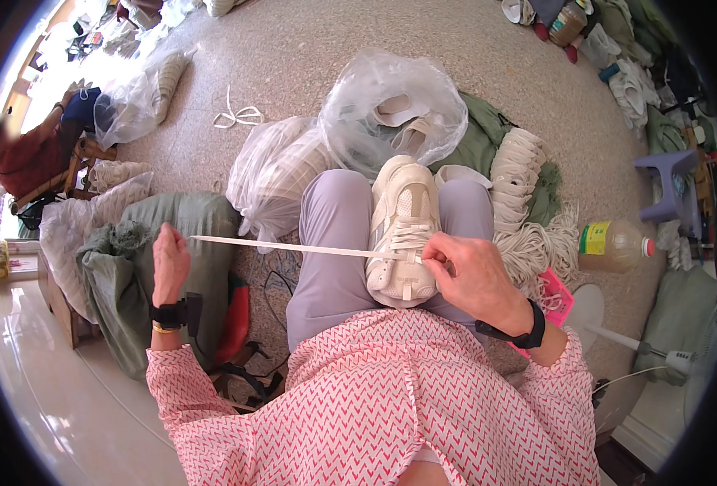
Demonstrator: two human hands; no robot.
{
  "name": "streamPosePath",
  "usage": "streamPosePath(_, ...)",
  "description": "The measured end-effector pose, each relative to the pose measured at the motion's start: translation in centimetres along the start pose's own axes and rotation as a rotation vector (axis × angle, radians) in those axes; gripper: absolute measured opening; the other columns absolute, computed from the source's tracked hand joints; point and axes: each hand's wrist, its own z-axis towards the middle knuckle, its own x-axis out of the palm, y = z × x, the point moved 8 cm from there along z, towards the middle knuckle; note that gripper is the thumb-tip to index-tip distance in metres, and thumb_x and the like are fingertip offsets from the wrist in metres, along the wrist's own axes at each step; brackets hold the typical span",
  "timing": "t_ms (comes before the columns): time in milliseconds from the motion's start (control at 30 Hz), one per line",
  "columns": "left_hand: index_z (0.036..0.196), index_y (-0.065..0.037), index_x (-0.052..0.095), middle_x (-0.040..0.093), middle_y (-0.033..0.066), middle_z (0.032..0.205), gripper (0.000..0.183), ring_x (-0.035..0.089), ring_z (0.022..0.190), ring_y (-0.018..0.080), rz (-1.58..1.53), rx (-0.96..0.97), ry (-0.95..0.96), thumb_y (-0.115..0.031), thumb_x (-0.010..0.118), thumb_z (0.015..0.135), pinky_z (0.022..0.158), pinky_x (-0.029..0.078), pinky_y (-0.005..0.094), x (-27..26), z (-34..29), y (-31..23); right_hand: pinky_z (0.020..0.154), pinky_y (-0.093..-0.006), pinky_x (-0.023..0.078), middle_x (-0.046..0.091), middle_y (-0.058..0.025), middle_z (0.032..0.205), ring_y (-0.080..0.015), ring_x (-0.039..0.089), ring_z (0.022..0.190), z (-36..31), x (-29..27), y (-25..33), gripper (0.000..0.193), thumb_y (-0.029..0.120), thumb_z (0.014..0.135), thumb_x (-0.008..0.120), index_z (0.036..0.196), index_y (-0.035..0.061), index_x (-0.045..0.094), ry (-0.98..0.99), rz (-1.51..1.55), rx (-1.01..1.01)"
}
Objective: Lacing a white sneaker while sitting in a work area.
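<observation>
Shoe [402, 209] on my lap [330, 263], toe at lap's far edge. L hand [170, 257] pinches lace [293, 246] tip, strung straight past lap's L edge; R hand [465, 269] closed at its shoe end, exact grip unclear. Front looks laced; long end's unthreaded, rest can't tell.

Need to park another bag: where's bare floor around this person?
The widest bare floor lies beyond the clear bag of shoes; another patch runs between the stacked shoe pieces and purple stool. Crowded: beside the right knee, with white cords and a jug, and left, by the green sack.
</observation>
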Motion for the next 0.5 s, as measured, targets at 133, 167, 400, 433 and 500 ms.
streamPosePath(133, 0.095, 0.001, 0.051, 0.061, 0.0242, 0.084, 0.009, 0.062, 0.085, 0.047, 0.087, -0.052, -0.03, 0.005, 0.057, 0.089, 0.074, 0.047, 0.0546, -1.0, -0.1, 5.6, 0.066, -0.0479, 0.053, 0.072, -0.0166, 0.085, -0.0387, 0.07, 0.076, 0.4, 0.1, 0.3, 0.008, 0.012, 0.093, 0.069, 0.096, 0.0046, 0.066, 0.041, 0.048, 0.011)
streamPosePath(167, 0.096, 0.001, 0.051, 0.061, 0.024, 0.084, 0.01, 0.062, 0.085, 0.0469, 0.115, -0.09, -0.046, 0.004, 0.057, 0.089, 0.075, 0.047, 0.0549, -1.3, -0.2, 7.4, 0.067, -0.0473, 0.053, 0.072, -0.0169, 0.086, -0.0384, 0.07, 0.078, 0.5, 0.2, 0.4, 0.009, 0.011, 0.092, 0.07, 0.098, 0.0044, 0.066, 0.048, 0.05, 0.006)
streamPosePath(400, 0.096, 0.001, 0.051, 0.061, 0.0231, 0.085, 0.011, 0.063, 0.087, 0.0458, 0.218, -0.197, -0.139, 0.002, 0.06, 0.089, 0.076, 0.049, 0.0529, -2.7, -0.9, 13.1, 0.071, -0.0439, 0.055, 0.07, -0.0151, 0.11, -0.0366, 0.07, 0.082, -0.7, 0.0, 0.0, 0.02, 0.006, 0.089, 0.072, 0.108, 0.0033, 0.065, -0.077, 0.072, -0.111)
streamPosePath(433, 0.094, 0.0, 0.052, 0.062, 0.0223, 0.085, 0.012, 0.063, 0.087, 0.0452, 0.202, -0.206, -0.105, 0.001, 0.062, 0.088, 0.075, 0.049, 0.0522, -1.7, -1.7, 13.5, 0.071, -0.0439, 0.055, 0.07, -0.0151, 0.11, -0.0366, 0.07, 0.082, -1.1, 0.0, 0.0, 0.02, 0.006, 0.089, 0.072, 0.108, 0.0033, 0.065, -0.073, 0.074, -0.116)
streamPosePath(500, 0.091, -0.002, 0.053, 0.062, 0.0192, 0.084, 0.016, 0.063, 0.083, 0.0419, 0.116, -0.153, -0.048, -0.001, 0.068, 0.085, 0.072, 0.049, 0.05, 0.6, -1.7, 10.0, 0.07, -0.0415, 0.055, 0.068, -0.0128, 0.111, -0.033, 0.07, 0.078, -1.8, 0.0, -1.4, 0.021, 0.005, 0.089, 0.073, 0.109, 0.0033, 0.066, -0.071, 0.05, -0.008)
